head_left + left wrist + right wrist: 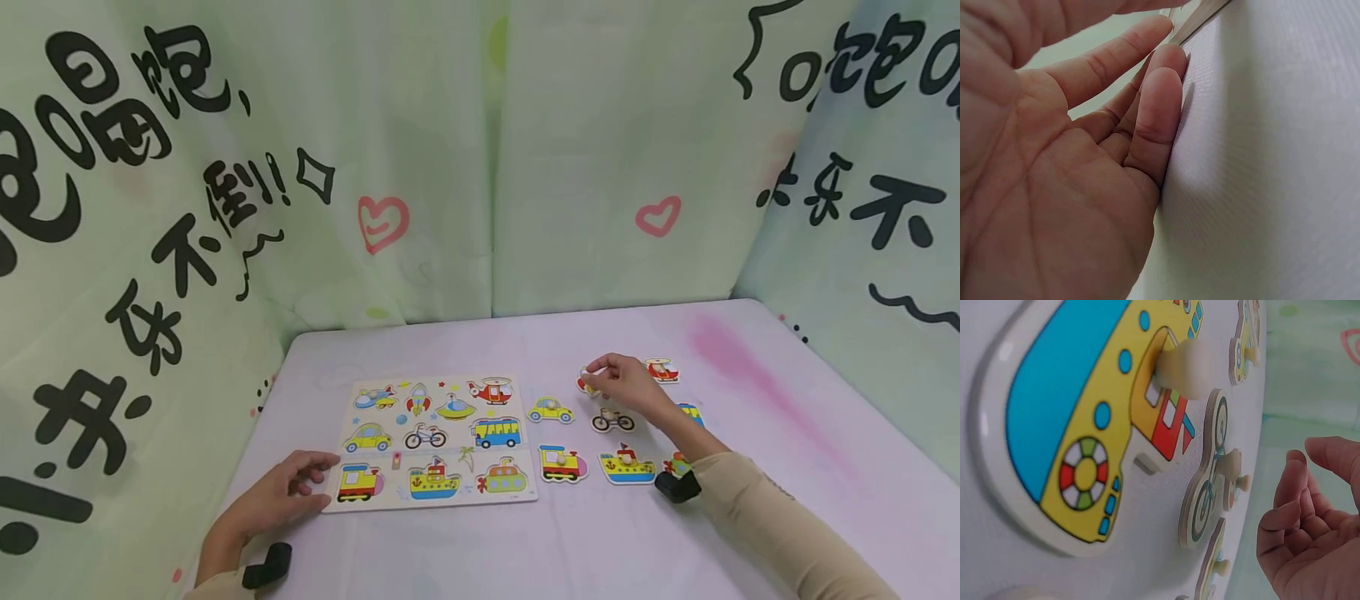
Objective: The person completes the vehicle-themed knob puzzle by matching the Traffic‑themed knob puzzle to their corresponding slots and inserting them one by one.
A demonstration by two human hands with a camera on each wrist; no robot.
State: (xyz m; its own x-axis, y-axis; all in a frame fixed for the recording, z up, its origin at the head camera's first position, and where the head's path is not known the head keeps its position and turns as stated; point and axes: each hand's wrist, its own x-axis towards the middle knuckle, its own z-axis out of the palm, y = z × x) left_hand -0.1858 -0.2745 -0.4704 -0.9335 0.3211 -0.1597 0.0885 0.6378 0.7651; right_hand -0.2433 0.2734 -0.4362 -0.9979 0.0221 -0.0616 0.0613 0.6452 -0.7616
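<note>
a: where is the board, and what room is around it?

b: the board (450, 457) lies flat in the lower middle of the head view. bare table (427, 550) runs below it and, as a narrower strip, up its left side. its right edge is tight: the car (551, 411) and the train (562, 468) sit just beside it.

a: and the rest of the table?

b: the back edge runs along the foot of the curtain (562, 167). the widest stretch is at the right, where a pink smear (738, 367) slants down the cloth.

a: the hands?

b: the left hand (277, 490) touches the board's left edge near the lower left corner, thumb and fingers apart and loosely bent. the right hand (630, 385) hangs over a small piece (583, 385) right of centre; its thumb and fingers are bent near each other, with nothing seen between them in the right wrist view.

a: count the loose pieces.

b: eight show in the head view: car, train, small piece, bike (612, 421), boat (627, 468), helicopter (662, 372), bus (691, 412) and submarine (677, 464). the right hand and arm cover some ground, so i cannot give a full total. five pale knobs (1185, 369) stand out clearly in the right wrist view.

a: other counts?

b: ten printed vehicles on the board: four in the top row, three in the middle, three at the bottom. two pink hearts (362, 222) on the curtain.
</note>
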